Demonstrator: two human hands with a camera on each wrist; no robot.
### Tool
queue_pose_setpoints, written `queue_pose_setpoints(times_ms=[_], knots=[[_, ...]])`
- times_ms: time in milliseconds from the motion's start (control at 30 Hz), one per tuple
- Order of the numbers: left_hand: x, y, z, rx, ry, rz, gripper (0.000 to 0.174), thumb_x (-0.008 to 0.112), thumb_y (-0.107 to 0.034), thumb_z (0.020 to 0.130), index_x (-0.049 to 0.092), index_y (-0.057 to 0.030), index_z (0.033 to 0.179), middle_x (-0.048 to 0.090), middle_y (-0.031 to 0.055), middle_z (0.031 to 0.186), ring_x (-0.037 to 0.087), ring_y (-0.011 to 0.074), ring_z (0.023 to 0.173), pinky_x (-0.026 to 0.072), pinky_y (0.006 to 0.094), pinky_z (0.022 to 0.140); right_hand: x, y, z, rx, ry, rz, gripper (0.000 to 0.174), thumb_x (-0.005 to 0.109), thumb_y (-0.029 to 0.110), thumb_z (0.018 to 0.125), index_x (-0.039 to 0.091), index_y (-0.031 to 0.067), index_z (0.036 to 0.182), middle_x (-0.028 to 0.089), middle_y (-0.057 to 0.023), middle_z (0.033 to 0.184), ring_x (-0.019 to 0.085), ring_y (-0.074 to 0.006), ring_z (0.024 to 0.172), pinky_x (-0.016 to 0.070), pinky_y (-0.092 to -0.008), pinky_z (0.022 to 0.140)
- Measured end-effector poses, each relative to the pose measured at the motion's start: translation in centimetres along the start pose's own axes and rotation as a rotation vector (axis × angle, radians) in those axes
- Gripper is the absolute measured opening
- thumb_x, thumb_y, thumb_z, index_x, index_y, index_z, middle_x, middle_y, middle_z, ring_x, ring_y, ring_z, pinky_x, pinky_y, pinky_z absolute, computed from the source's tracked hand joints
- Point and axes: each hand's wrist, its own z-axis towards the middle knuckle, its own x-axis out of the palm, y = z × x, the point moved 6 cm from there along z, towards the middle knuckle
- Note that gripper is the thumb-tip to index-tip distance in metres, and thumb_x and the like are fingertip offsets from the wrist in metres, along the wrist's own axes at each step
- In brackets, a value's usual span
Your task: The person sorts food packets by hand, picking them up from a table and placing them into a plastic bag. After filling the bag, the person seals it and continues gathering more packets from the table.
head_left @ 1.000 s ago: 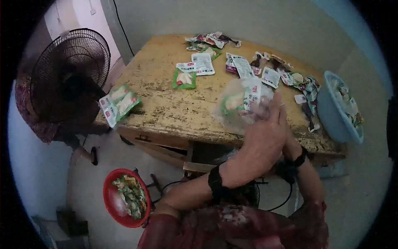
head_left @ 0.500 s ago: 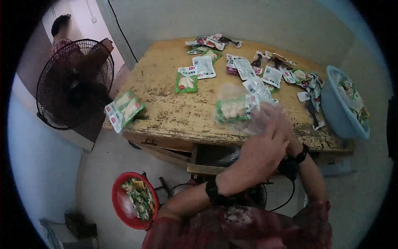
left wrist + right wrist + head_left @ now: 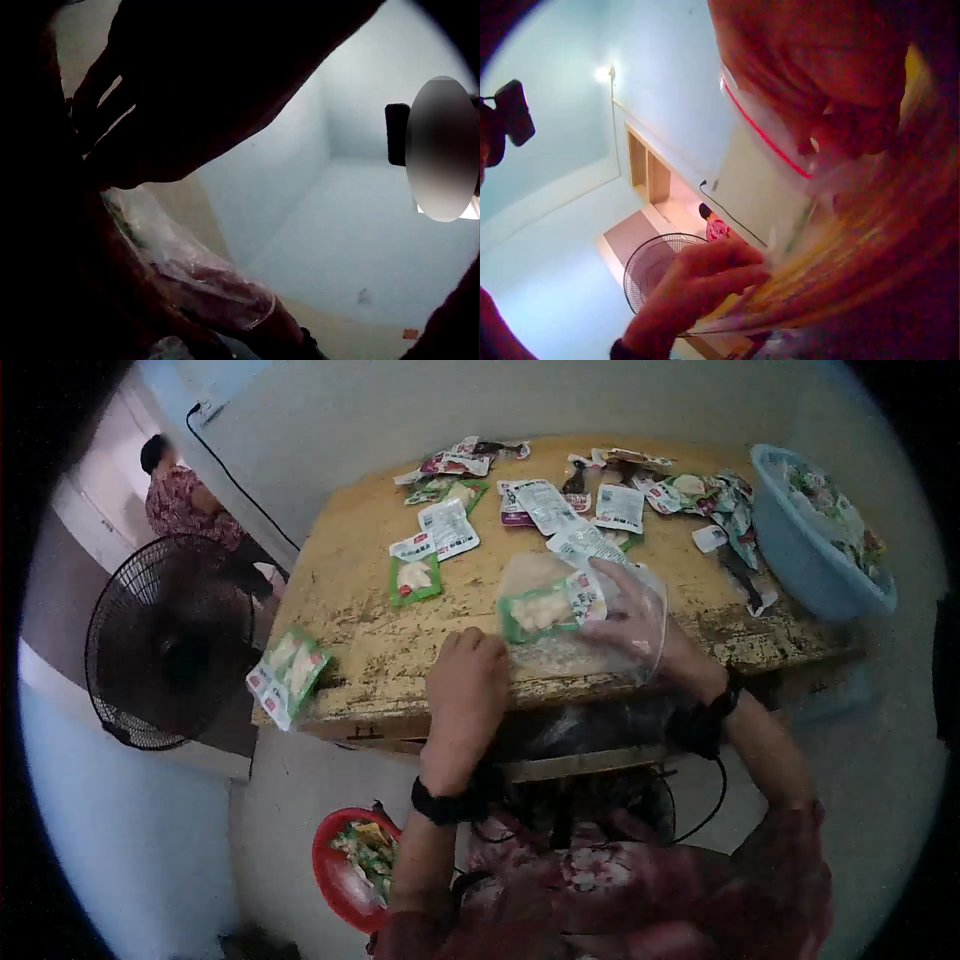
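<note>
Noting the green-edged packet [image 3: 545, 610] as landmark: it lies flat on the table [image 3: 350, 600], apparently inside a clear bag [image 3: 648, 648]. Its long axis runs mostly crosswise to the person, the left end slightly nearer the body and the printed white end to the right, slightly farther off. Right hand [image 3: 650, 635] is the nearer of the two, at that white end; thumb and fingers are spread about it, with film over the fingers and back of the hand, so the hand appears to be within the bag. Whether the fingertips press on the packet cannot be told. Left hand [image 3: 468, 685] sits to the body side of the packet and left of its left end, apart from it. Its fingers are loosely bent, with nothing seen in them; contact with the film cannot be told. Net relation: packet ahead and to the right of the left hand, directly leftward of the right. Outward from the packet: a white pouch [image 3: 585, 543] just beyond its white end, another green-edged pack [image 3: 414, 575] to its left and farther back, a blue basin [image 3: 810, 555] well to its right.
</note>
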Motion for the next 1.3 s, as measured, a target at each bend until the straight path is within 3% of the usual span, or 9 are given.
queue_pose_setpoints(times_ms=[167,267,500,600,733,867,1033,1133,1300], knots=[[-1.2,-0.8,-1.2,0.093,0.164,-0.183,0.019,0.07,-0.02,0.091,0.067,-0.0025,0.097,0.063,0.0144,0.096,0.064,0.0336,0.084,0.0514,0.0419,0.073,0.1,0.9,-0.9,-0.199,0.287,-0.443,0.054,0.072,0.028,0.089,0.056,0.0054,0.135,0.061,-0.0196,0.13,0.066,-0.0316,0.109,0.0546,-0.043,0.09],[-4.1,-0.2,-0.2,-0.101,0.049,-0.216,0.024,0.067,-0.027,0.092,0.064,-0.0037,0.097,0.062,0.0142,0.093,0.063,0.0339,0.078,0.0502,0.0455,0.071,0.4,0.6,-1.3,-0.385,0.318,-0.601,0.05,0.067,0.031,0.092,0.057,0.0069,0.134,0.062,-0.0204,0.127,0.065,-0.0363,0.107,0.0534,-0.0443,0.09],[-2.7,1.8,6.7,0.309,-0.188,-0.054,0.04,0.069,-0.035,0.093,0.065,-0.0002,0.113,0.066,0.0135,0.095,0.064,0.0294,0.078,0.0507,0.0386,0.069,1.2,-0.6,-2.2,-0.504,0.313,-0.663,0.047,0.056,0.024,0.095,0.053,0.0111,0.14,0.063,-0.0202,0.117,0.064,-0.0408,0.102,0.0519,-0.0478,0.086],[0.3,2.4,8.7,0.01,0.37,-0.419,0.033,0.069,-0.03,0.093,0.066,0.0009,0.106,0.067,0.0088,0.082,0.062,0.0196,0.071,0.0501,0.0335,0.066,1.6,-1.5,-2.2,-0.46,0.374,-0.809,0.048,0.056,0.023,0.095,0.052,0.0147,0.142,0.063,-0.0198,0.11,0.063,-0.0407,0.097,0.0521,-0.0478,0.08],[0.9,3.6,9.7,-0.165,0.12,-0.709,0.026,0.068,-0.027,0.095,0.067,-0.0012,0.096,0.062,0.0018,0.074,0.055,0.0104,0.064,0.0466,0.0281,0.059,1.7,0.1,-2.6,-0.358,0.551,-0.95,0.054,0.062,0.022,0.09,0.052,0.0207,0.142,0.065,-0.0185,0.107,0.065,-0.0395,0.09,0.0537,-0.0452,0.075],[1.2,6.7,9.2,-0.307,-0.124,-0.845,0.028,0.065,-0.031,0.097,0.066,-0.0031,0.093,0.06,0.0009,0.077,0.053,0.0102,0.064,0.0457,0.0298,0.058,2.7,-0.5,-1.9,-0.619,0.531,-0.914,0.068,0.067,0.012,0.078,0.051,0.0256,0.143,0.066,-0.0168,0.103,0.064,-0.0381,0.082,0.0534,-0.0451,0.072],[0.3,7.6,8.8,-0.272,-0.24,-0.735,0.023,0.062,-0.025,0.1,0.065,-0.0017,0.099,0.061,0.0009,0.077,0.053,0.008,0.061,0.043,0.0249,0.054,3.8,-0.3,-0.5,-0.451,0.696,-0.916,0.076,0.066,0.004,0.072,0.052,0.0269,0.143,0.066,-0.013,0.12,0.066,-0.0345,0.097,0.0545,-0.0437,0.078],[-3.5,5.6,8.0,0.013,-0.587,-0.367,0.022,0.061,-0.023,0.1,0.065,-0.001,0.102,0.064,0.005,0.087,0.057,0.0115,0.07,0.0451,0.027,0.058,3.1,1.1,-0.9,-0.559,0.578,-0.715,0.074,0.067,0.005,0.073,0.052,0.0259,0.142,0.063,-0.0105,0.13,0.065,-0.0326,0.108,0.055,-0.042,0.084],[-5.2,0.3,3.1,0.171,-0.205,-0.209,0.022,0.059,-0.018,0.099,0.064,-0.0031,0.115,0.063,0.0125,0.112,0.062,0.0241,0.097,0.0498,0.0374,0.077,2.4,0.4,-1.0,-0.603,0.518,-0.594,0.066,0.067,0.008,0.079,0.054,0.0238,0.141,0.061,-0.0097,0.134,0.063,-0.0337,0.111,0.0545,-0.0413,0.09]])
